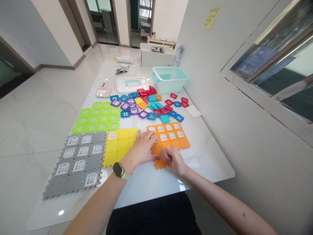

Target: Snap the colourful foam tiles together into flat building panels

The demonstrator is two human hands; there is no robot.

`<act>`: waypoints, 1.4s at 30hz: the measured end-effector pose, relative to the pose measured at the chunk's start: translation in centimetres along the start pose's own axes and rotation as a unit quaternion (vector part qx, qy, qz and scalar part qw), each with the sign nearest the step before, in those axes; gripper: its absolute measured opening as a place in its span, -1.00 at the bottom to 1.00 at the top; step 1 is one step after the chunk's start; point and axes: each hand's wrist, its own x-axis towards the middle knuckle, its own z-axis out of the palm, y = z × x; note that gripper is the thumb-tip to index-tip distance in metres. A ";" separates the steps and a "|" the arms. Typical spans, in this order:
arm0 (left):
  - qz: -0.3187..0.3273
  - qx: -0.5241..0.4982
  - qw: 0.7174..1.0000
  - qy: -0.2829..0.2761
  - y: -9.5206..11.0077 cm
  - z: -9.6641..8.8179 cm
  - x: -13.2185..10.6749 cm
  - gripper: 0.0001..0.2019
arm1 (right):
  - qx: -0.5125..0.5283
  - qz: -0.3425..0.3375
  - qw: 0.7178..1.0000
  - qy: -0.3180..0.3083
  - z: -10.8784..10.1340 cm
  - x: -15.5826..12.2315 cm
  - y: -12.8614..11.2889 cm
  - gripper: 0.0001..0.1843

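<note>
An orange panel of interlocking window tiles (171, 134) lies on the white table (207, 163). My left hand (140, 148), with a watch on its wrist, lies flat with fingers stretched out on the panel's left edge. My right hand (172, 158) has its fingers curled and pinches a loose orange tile (160, 163) at the panel's near left corner. A yellow panel (119, 145) sits just left of my left hand.
A grey panel (78, 161) and a lime green panel (97, 117) lie to the left. Several loose coloured tiles (149, 104) are heaped further back, before a teal bin (168, 80), a white lid (132, 84), a phone (104, 89) and a white box (156, 54). A wall runs along the right.
</note>
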 end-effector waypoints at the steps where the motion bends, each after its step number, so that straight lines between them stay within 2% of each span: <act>1: 0.000 0.001 1.000 0.001 0.0 0.0 0.0 -0.45 | 0.013 0.012 1.000 0.001 -0.2 0.2 0.1 -0.41; 5: -0.003 0.000 1.000 0.006 0.2 -0.1 0.1 -0.45 | 0.115 0.020 0.992 0.046 -0.9 1.2 -1.7 -0.45; 7: -0.004 0.000 1.000 0.012 0.4 -0.3 0.0 -0.45 | 0.130 0.010 0.990 0.051 -1.1 1.8 -2.5 -0.46; 11: -0.002 0.002 1.000 0.012 0.8 -0.4 -0.3 -0.42 | 0.034 -0.019 0.998 0.055 -1.5 4.4 -2.8 -0.48; 14: 0.000 0.004 1.000 0.006 1.0 -0.3 -0.6 -0.33 | -0.087 -0.053 0.990 0.098 -2.1 8.7 -3.2 -0.63; 17: -0.006 -0.001 1.000 0.000 1.1 0.0 -0.6 -0.25 | -0.255 -0.095 0.957 0.104 -2.6 14.6 -3.7 -0.86; 19: -0.010 -0.009 1.000 -0.001 1.0 0.0 -0.6 -0.21 | -0.412 -0.118 0.900 0.078 -2.4 18.6 -3.5 -0.78; 21: -0.011 -0.017 1.000 0.001 1.0 0.0 -0.6 -0.18 | -0.485 -0.119 0.864 0.057 -1.7 21.9 -3.0 -0.74; 25: -0.012 -0.023 1.000 0.011 0.9 0.1 -0.6 -0.19 | -0.540 -0.079 0.836 0.049 -0.2 25.5 -1.5 -0.61; 27: -0.013 -0.024 1.000 0.011 0.9 0.1 -0.6 -0.19 | -0.559 -0.061 0.826 0.049 0.2 26.0 -1.1 -0.56; 31: -0.015 -0.024 1.000 0.003 1.0 0.2 -0.6 -0.18 | -0.571 -0.069 0.817 0.047 0.2 25.8 -0.9 -0.63; 34: -0.018 -0.019 1.000 -0.005 1.1 0.1 -0.6 -0.17 | -0.557 -0.088 0.824 0.053 -0.1 25.6 -1.4 -0.61; 37: -0.019 -0.011 1.000 -0.017 1.0 0.1 -0.5 -0.18 | -0.522 -0.091 0.845 0.066 -0.9 24.9 -2.6 -0.61; 40: -0.019 0.002 0.999 -0.028 0.8 0.1 -0.4 -0.21 | -0.476 -0.079 0.872 0.083 -3.0 21.8 -4.2 -0.63; 42: -0.021 0.012 0.999 -0.036 0.8 0.1 -0.4 -0.22 | -0.449 -0.065 0.887 0.087 -5.0 17.5 -5.0 -0.66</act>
